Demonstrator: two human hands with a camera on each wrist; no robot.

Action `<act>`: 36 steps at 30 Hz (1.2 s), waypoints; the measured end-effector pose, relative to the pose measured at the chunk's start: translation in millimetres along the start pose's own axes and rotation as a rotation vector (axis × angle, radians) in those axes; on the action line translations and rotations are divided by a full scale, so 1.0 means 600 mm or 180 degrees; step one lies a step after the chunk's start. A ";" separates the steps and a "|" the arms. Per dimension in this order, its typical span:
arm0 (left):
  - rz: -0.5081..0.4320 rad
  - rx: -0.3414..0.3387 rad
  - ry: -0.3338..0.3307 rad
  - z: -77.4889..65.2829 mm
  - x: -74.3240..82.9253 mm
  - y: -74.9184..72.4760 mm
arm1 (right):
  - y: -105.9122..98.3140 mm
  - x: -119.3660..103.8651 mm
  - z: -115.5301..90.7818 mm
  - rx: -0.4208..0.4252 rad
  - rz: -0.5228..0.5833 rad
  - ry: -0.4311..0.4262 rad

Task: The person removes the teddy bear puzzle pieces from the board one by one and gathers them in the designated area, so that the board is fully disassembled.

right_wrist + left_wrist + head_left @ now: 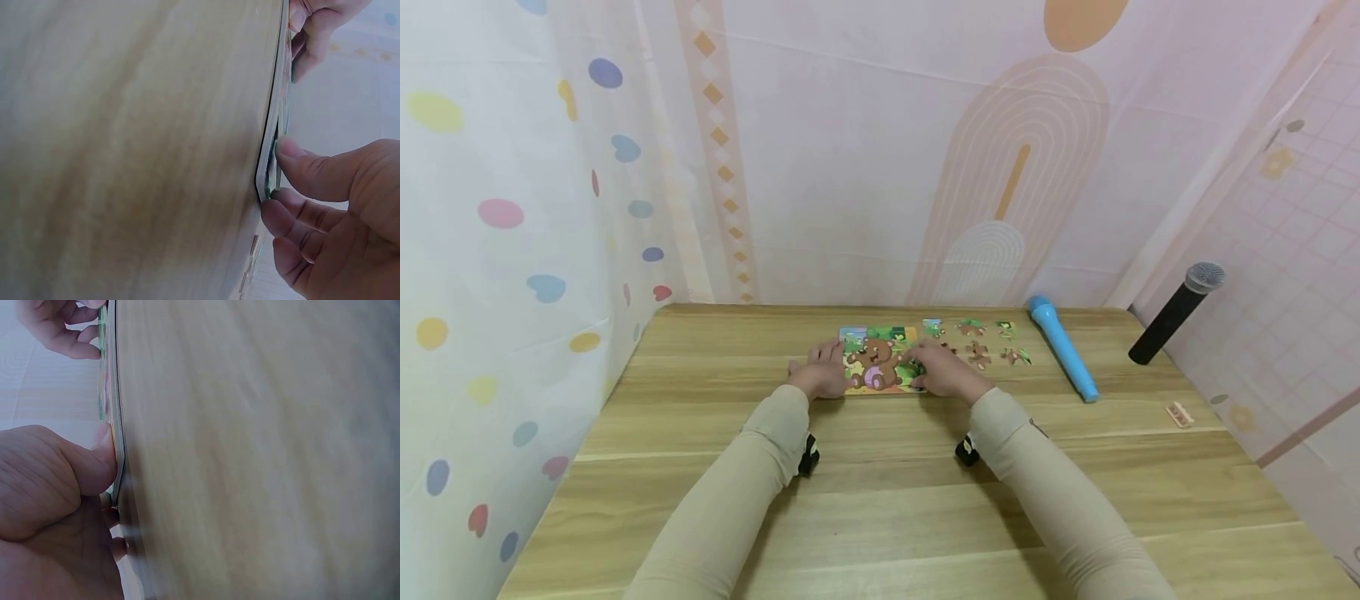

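Note:
A bear jigsaw puzzle [874, 367] lies flat toward the back of the table, its colourful picture facing up. At its left side, my left hand [822, 372] rests with the fingers reaching forward and the thumb [99, 465] pressed on the near corner. Over the right side, my right hand [946, 368] pinches a jigsaw piece [279, 164] between thumb and fingers. That piece stands slightly tilted up from the puzzle board [265, 164] in the right wrist view. Most of it is hidden by my fingers in the head view.
Several loose jigsaw pieces [978, 354] lie right of the puzzle. Beyond them is a blue toy microphone [1064, 350], then a black microphone [1172, 321] with a silver head. A small pinkish tag [1179, 414] lies near the right edge. Patterned curtains [850, 167] enclose the table.

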State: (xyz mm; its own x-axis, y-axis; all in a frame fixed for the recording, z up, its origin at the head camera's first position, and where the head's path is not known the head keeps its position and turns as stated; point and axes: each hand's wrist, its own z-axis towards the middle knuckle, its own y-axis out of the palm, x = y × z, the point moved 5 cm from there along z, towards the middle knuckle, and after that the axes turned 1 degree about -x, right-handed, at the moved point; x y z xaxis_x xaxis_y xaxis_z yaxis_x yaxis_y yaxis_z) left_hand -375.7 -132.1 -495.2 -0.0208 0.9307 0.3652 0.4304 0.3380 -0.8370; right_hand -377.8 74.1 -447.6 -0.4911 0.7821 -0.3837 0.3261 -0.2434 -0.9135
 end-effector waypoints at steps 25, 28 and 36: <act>-0.0206 0.0222 -0.0339 -0.050 0.053 -0.027 | 0.006 -0.003 0.002 0.0063 -0.0108 -0.0033; -0.0244 0.0221 -0.0410 -0.048 0.056 -0.024 | 0.005 -0.003 0.002 0.0078 -0.0139 -0.0071; -0.0382 0.0220 -0.0465 -0.049 0.062 -0.023 | 0.003 -0.001 -0.004 0.0065 -0.0214 -0.0014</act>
State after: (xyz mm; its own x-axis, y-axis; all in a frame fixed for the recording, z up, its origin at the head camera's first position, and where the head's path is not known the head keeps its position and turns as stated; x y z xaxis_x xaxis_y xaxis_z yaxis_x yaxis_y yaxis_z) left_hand -355.7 -106.3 -458.1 -0.2012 0.8918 0.4053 0.3539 0.4520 -0.8188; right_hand -374.9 74.8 -448.9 -0.5148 0.7945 -0.3220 0.2758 -0.2021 -0.9397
